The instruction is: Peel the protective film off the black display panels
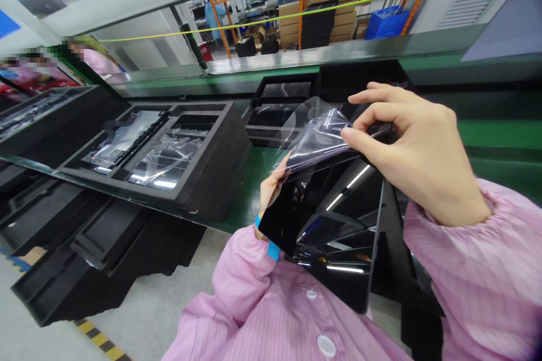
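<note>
Glossy panel: a flat, black, rectangular panel with a mirror-like face [334, 225] is held up, tilted, before the wearer's pink striped smock [292, 304], at the near edge of the green worktop [245, 186].
Clear film: a thin, transparent plastic sheet [315, 132] stands lifted and creased over the panel's upper end.
Left hand: the left hand [271, 185] is clamped on the panel's far left edge, partly hidden behind it.
Right hand: the right hand [417, 141] pinches the film between thumb and forefinger, well apart from the left.
Foam tray: a black, two-compartment foam tray [224, 158] sits left on the worktop; its right compartment shows crumpled clear plastic [173, 152].
Floor: yellow-and-black striped tape [99, 338] marks it.
</note>
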The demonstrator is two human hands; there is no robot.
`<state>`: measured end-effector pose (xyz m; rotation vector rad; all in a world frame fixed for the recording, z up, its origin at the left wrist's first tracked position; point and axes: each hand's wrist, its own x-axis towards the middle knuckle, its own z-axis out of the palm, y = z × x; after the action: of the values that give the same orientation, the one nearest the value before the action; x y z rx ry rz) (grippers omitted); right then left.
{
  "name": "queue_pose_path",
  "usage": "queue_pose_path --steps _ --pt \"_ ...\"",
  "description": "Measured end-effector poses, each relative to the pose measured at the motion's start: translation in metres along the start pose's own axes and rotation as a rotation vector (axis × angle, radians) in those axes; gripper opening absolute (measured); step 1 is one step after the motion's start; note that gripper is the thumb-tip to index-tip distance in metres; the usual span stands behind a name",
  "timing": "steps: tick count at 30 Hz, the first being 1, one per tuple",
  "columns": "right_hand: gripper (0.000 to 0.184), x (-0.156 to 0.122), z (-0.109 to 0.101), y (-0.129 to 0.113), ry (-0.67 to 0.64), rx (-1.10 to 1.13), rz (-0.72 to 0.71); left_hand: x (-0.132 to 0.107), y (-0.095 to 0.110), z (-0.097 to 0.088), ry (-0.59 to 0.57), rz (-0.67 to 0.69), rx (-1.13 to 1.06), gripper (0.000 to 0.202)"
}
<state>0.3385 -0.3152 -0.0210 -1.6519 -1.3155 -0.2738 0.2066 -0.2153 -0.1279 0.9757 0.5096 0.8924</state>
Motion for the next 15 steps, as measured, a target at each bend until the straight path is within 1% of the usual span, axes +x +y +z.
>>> queue_pose_path --steps 3,5,7,9,11,12,13,15 --pt "0.016 -0.001 -0.003 0.012 -0.033 0.067 -0.018 0.002 -0.004 -0.004 -0.013 0.053 0.022 0.028" --pt "0.015 -0.004 -0.011 0.022 -0.041 0.098 -0.017 0.006 -0.004 -0.003 -0.036 0.073 0.025 0.026" --pt "0.016 -0.011 -0.024 0.035 -0.001 0.067 0.011 0.011 -0.002 0.002 -0.062 0.095 0.012 0.032" --pt "0.019 -0.022 -0.040 0.052 0.072 -0.011 0.074 0.016 -0.002 0.011 -0.091 0.116 -0.019 0.043" --pt "0.026 -0.037 -0.054 0.075 0.090 -0.083 0.214 0.019 -0.007 0.019 -0.145 0.099 -0.084 0.056" --pt "0.031 -0.046 -0.059 0.088 0.056 -0.078 0.323 0.019 -0.013 0.022 -0.174 0.075 -0.116 0.061" --pt "0.036 -0.057 -0.062 0.101 -0.009 -0.031 0.461 0.019 -0.019 0.025 -0.200 0.045 -0.141 0.065" --pt "0.040 -0.081 -0.062 0.124 -0.195 0.249 0.772 0.014 -0.036 0.027 -0.222 -0.026 -0.150 0.068"
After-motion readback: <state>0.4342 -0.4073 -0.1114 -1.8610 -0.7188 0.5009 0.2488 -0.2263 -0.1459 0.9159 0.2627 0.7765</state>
